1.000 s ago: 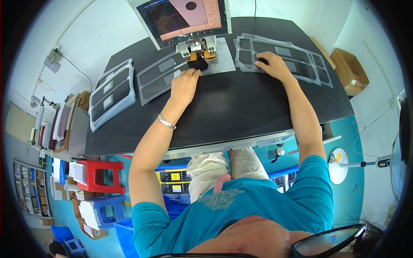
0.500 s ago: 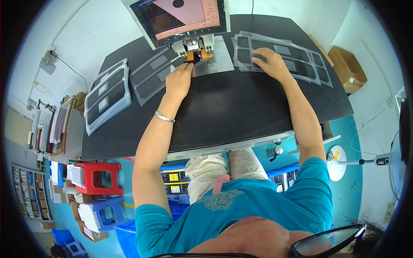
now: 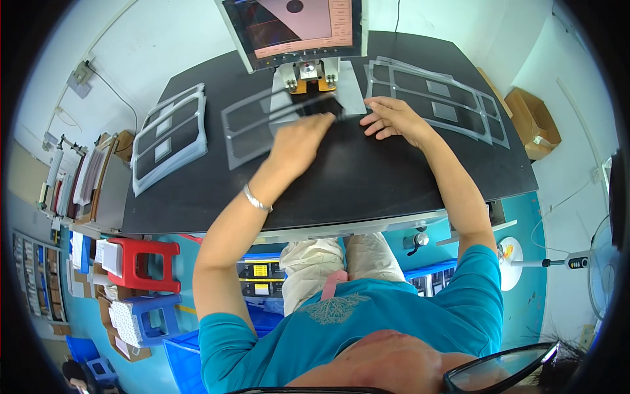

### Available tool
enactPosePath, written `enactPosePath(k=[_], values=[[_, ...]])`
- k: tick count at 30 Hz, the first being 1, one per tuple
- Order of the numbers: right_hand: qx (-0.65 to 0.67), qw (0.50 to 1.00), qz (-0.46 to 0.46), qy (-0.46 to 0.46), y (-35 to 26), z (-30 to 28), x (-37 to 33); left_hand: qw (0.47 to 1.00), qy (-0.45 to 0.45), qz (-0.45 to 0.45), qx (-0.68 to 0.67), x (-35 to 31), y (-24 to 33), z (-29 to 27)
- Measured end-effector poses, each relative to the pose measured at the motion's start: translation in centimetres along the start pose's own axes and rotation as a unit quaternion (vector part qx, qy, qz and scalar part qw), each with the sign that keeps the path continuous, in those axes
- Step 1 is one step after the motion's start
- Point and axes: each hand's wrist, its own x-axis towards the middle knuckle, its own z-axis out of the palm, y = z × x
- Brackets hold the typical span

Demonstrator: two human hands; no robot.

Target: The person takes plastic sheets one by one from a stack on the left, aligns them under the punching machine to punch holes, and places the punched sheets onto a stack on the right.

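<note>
The black surface carries a small press under a monitor, with stacks of framed film sheets at left and right. The step appears to be positioning: one translucent grey sheet lies by the press, partly beneath it. The left hand grips its edge, blurred; the right hand rests open, flat. Accurate alignment seems needed next.

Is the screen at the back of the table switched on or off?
On. The screen is lit, showing a pinkish picture with a dark round spot and a column of panels down its right side, above the small machine beneath it.
</note>
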Motion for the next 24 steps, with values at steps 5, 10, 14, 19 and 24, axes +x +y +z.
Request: enactPosePath(k=[5, 10, 14, 19, 24], values=[[-0.143, 0.985, -0.045, 0.082, 0.4, -0.1, 0.1, 0.985, -0.048, 0.136, -0.090, -3.3, 6.5, -2.8], [-0.333, 0.916, -0.105, 0.200, 1.8, -5.7, 0.7, 0.999, -0.038, 0.019, -0.024, -3.1, 2.9, -6.0], [-0.345, 0.896, -0.095, 0.264, 1.6, -7.6, 0.2, 0.980, 0.054, -0.133, 0.140, -5.0, -8.4, -6.1], [-0.347, 0.886, -0.114, 0.285, 2.2, -7.7, 1.0, 0.882, -0.017, -0.372, 0.290, -11.1, -19.3, -6.0], [-0.351, 0.881, -0.118, 0.295, 2.6, -8.0, 0.7, 0.864, -0.064, -0.424, 0.264, -11.6, -18.2, -5.9]])
